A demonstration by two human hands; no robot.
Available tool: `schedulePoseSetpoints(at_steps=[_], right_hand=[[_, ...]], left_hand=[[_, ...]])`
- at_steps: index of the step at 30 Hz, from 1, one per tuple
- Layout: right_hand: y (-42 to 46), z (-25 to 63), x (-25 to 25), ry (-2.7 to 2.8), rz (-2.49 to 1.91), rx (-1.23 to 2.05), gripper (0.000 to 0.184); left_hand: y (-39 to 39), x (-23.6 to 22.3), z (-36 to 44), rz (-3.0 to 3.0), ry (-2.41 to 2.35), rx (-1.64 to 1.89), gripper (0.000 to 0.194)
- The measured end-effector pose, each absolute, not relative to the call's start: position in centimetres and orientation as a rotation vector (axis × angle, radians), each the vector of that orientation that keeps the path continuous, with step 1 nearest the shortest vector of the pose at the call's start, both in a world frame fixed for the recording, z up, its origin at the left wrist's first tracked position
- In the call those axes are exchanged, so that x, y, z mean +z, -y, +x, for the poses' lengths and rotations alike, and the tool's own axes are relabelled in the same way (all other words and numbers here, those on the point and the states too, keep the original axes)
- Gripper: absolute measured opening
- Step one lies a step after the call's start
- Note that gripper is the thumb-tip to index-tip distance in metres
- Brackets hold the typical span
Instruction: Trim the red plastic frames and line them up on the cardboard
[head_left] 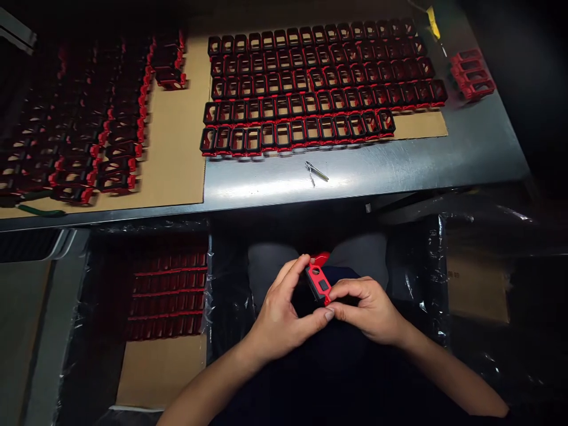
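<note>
Over my lap, a small red and black frame-shaped part (320, 283) is held tilted between both hands. My left hand (284, 307) grips it by the ends, fingers at its upper end and thumb near its lower end. The thumb and forefinger of my right hand (366, 307) pinch its lower right corner. Its red face, with a round hole and a squarish one, is turned up; the black side faces left and is partly hidden by my left hand.
Rows of similar red and black parts (283, 106) stand on cardboard on the metal table (377, 165). More parts (84, 130) fill the left side. A small metal tool (316, 171) lies near the table's edge. A plastic-lined box (162, 370) holding further parts sits at lower left.
</note>
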State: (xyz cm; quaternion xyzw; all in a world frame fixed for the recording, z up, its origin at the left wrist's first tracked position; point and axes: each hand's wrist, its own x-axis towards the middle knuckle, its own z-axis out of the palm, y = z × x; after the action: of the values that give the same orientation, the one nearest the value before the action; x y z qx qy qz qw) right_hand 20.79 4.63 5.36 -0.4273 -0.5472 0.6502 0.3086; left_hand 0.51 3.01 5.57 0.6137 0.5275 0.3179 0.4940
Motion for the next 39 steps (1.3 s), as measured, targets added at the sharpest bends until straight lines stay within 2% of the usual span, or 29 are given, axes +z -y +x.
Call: schedulePoseSetpoints(at_steps=[8, 14, 19, 23, 28, 32, 35, 39], right_hand=[[-4.4, 20.6, 5.0, 1.550, -1.077, 1.629, 0.011], [-5.1, 21.1, 5.8, 1.601, -1.133, 1.599, 0.021], [-5.3, 21.3, 6.4, 1.397, -1.220, 1.671, 0.016], [-5.5, 20.1, 7.2, 1.437, -1.231, 1.653, 0.030], [-5.6, 19.0, 7.6, 1.624, -1.274, 1.388, 0.022], [-5.4, 19.2, 7.4, 1.669, -1.226, 1.322, 0.019], [-5.3, 19.6, 6.9, 1.581, -1.213, 1.428, 0.024], [-5.3, 20.1, 5.4, 1.212, -1.128, 1.848, 0.025]], left_hand=[[-3.1, 5.3, 0.8, 1.617, -1.232, 0.888, 0.078], [-2.8, 4.7, 0.8, 1.724, -1.168, 1.017, 0.090], [-2.8, 4.3, 0.7, 1.869, -1.148, 1.060, 0.097], [-3.1, 4.0, 0.7, 2.018, -1.101, 1.108, 0.098], [-3.4, 3.3, 0.7, 2.201, -1.050, 1.233, 0.108], [-3.5, 2.5, 0.7, 2.212, -1.071, 1.325, 0.107], [-3.4, 2.2, 0.8, 2.188, -1.054, 1.369, 0.109], [-3.5, 2.3, 0.9, 2.151, -0.986, 1.381, 0.112]])
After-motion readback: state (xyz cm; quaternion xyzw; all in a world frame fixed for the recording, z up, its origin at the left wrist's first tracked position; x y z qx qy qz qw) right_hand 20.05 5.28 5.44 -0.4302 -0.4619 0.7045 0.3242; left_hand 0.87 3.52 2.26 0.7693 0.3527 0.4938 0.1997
